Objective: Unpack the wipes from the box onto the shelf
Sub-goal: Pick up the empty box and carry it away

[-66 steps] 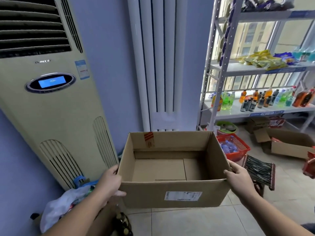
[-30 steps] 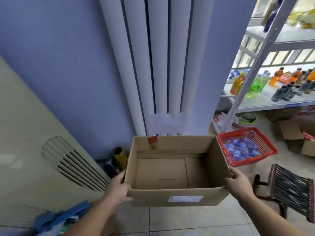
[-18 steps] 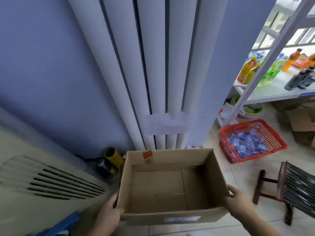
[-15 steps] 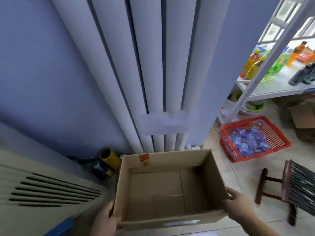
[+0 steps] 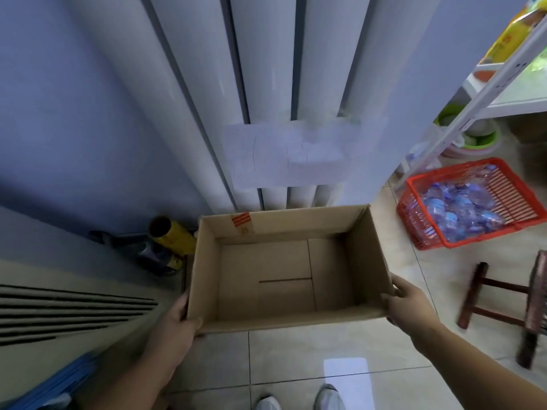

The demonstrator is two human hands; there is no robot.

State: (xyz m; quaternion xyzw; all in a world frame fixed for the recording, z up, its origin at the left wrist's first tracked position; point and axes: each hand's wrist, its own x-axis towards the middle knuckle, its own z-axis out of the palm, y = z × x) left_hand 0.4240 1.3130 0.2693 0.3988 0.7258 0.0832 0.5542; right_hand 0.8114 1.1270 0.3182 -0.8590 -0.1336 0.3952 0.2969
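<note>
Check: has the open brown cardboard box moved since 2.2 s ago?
Yes. The open brown cardboard box has come down toward the tiled floor, closer to the white ribbed column's base.

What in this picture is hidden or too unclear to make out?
- Head view: the cardboard box hides the left hand's fingers and its own underside.
- The shelf is cut off by the right edge; any wipes there are unseen.
- The paper on the white pipes is blurred, unreadable.
- The stool is motion-blurred and cut off.
</note>
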